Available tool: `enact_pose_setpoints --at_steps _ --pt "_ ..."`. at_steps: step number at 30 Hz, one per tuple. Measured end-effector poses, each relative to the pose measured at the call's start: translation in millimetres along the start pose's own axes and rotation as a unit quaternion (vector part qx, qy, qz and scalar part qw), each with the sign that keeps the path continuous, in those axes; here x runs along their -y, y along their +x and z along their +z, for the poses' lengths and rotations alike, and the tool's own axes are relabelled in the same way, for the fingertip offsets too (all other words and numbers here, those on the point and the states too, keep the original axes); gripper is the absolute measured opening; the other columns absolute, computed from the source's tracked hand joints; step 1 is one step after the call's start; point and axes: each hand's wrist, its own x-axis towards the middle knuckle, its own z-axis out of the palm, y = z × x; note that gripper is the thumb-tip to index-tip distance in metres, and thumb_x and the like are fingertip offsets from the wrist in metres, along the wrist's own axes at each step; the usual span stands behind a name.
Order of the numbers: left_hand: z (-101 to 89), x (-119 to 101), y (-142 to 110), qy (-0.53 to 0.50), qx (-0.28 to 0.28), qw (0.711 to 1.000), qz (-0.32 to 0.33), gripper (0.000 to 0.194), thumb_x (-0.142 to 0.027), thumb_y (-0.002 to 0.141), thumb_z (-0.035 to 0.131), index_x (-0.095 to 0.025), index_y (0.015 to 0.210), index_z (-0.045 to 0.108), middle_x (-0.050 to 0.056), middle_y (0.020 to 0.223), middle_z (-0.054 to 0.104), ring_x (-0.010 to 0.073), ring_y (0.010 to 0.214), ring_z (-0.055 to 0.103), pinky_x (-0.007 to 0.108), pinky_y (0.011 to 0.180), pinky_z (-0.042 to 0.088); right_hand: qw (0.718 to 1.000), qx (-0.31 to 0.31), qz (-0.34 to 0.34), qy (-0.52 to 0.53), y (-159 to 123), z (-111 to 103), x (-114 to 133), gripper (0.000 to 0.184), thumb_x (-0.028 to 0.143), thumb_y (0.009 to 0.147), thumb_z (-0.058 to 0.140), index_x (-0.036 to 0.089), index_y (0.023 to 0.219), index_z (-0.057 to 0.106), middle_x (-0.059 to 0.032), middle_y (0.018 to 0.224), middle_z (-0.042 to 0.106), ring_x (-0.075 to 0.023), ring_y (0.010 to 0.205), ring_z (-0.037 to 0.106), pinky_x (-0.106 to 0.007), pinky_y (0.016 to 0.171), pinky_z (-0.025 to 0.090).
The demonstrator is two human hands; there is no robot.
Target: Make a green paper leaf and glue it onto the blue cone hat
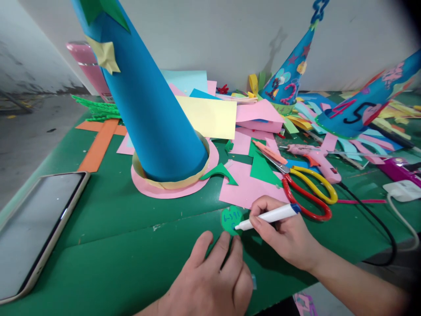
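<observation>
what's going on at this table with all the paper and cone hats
The person's right hand holds a white marker with its tip on a small green paper disc, which already has blue writing on it. The left hand's fingertips rest at the disc's near edge. Just beyond stands a tall blue cone with a star on its side, and red-and-yellow-handled scissors lie to the right.

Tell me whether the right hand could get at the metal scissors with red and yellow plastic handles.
Probably yes, if the right hand first lets go of the white, blue-ended marker it grips. The scissors lie close beyond it, their looped handles uncovered and turned its way.
</observation>
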Motion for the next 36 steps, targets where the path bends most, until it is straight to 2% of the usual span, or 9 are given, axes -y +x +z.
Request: enact_pose_setpoints --at_steps 9,12,15,17,25,28,31,33,36 --pt "0.5 0 0 0.0 0.001 1.0 0.003 0.014 -0.022 0.086 0.044 -0.02 0.078 0.056 0.005 0.095 0.07 0.0235 0.089 0.061 0.041 0.083 0.031 0.999 -0.049 -0.01 0.01 2 0 -1 0.013 0.023 0.086 0.048 0.02 0.073 0.047 0.0063 0.054 0.037 -0.008 0.045 0.032 -0.021 0.04 0.025" --pt "1.9 0 0 -0.001 -0.002 1.0 0.003 0.015 -0.021 0.086 0.044 -0.02 0.077 0.056 0.005 0.095 0.07 0.0233 0.088 0.061 0.042 0.082 0.03 0.992 -0.12 -0.034 0.034 2 -1 -4 0.011 0.024 0.086 0.049 0.021 0.076 0.05 0.0048 0.058 0.041 -0.0083 0.046 0.036 -0.021 0.041 0.029" --pt "3.7 0 -1 -0.002 -0.014 1.0 -0.001 0.015 -0.02 0.085 0.045 -0.02 0.076 0.056 0.005 0.094 0.07 0.0228 0.087 0.062 0.041 0.083 0.03 0.973 -0.206 -0.07 0.072 3 -3 -9 0.005 0.026 0.085 0.05 0.023 0.084 0.053 0.0039 0.061 0.044 -0.0095 0.049 0.041 -0.021 0.043 0.034" --pt "4.9 1 -1 -0.001 -0.031 1.0 0.002 0.016 -0.019 0.085 0.044 -0.02 0.074 0.056 0.005 0.092 0.071 0.022 0.085 0.062 0.04 0.083 0.03 0.964 -0.237 -0.083 0.087 3 -3 -11 0.005 0.027 0.084 0.051 0.024 0.088 0.053 0.0037 0.062 0.045 -0.0099 0.051 0.042 -0.021 0.045 0.036" --pt "-0.9 5 4 -0.001 -0.079 0.997 -0.002 0.017 -0.019 0.084 0.046 -0.018 0.071 0.057 0.004 0.084 0.07 0.0192 0.083 0.06 0.037 0.083 0.03 0.959 -0.255 -0.061 0.11 4 -4 -5 0.007 0.027 0.083 0.054 0.022 0.088 0.056 0.0025 0.065 0.047 -0.0095 0.052 0.042 -0.02 0.044 0.035" --pt "-8.4 16 7 -0.037 -0.098 0.993 -0.054 0.024 -0.022 0.088 0.038 -0.019 0.075 0.058 0.002 0.071 0.065 0.018 0.073 0.057 0.036 0.077 0.033 0.952 -0.272 -0.062 0.122 6 -6 -6 0.007 0.026 0.082 0.055 0.022 0.088 0.055 0.0019 0.068 0.048 -0.0099 0.054 0.043 -0.021 0.046 0.038" --pt "-18.8 33 15 -0.108 -0.045 0.981 -0.155 0.023 -0.022 0.089 0.035 -0.019 0.081 0.056 0.001 0.065 0.06 0.0159 0.061 0.053 0.031 0.064 0.038 0.953 -0.264 -0.063 0.133 6 -8 -5 0.008 0.026 0.081 0.057 0.023 0.088 0.055 0.0014 0.071 0.051 -0.0097 0.054 0.045 -0.021 0.047 0.04" --pt "-25.7 43 24 -0.171 -0.004 0.96 -0.223 0.016 -0.022 0.088 0.038 -0.019 0.088 0.054 0.001 0.069 0.061 0.0151 0.06 0.054 0.027 0.057 0.04 0.959 -0.228 -0.067 0.155 7 -10 -1 0.011 0.028 0.083 0.054 0.022 0.092 0.057 -0.0004 0.074 0.055 -0.0115 0.058 0.049 -0.023 0.051 0.043" --pt "-31.3 52 38 -0.242 -0.012 0.925 -0.292 0.014 -0.024 0.088 0.041 -0.018 0.09 0.053 0.001 0.072 0.062 0.0149 0.063 0.057 0.024 0.055 0.045 0.957 -0.193 -0.088 0.196 14 -12 11 0.019 0.032 0.086 0.049 0.021 0.099 0.059 -0.003 0.076 0.059 -0.0143 0.064 0.052 -0.027 0.056 0.045"
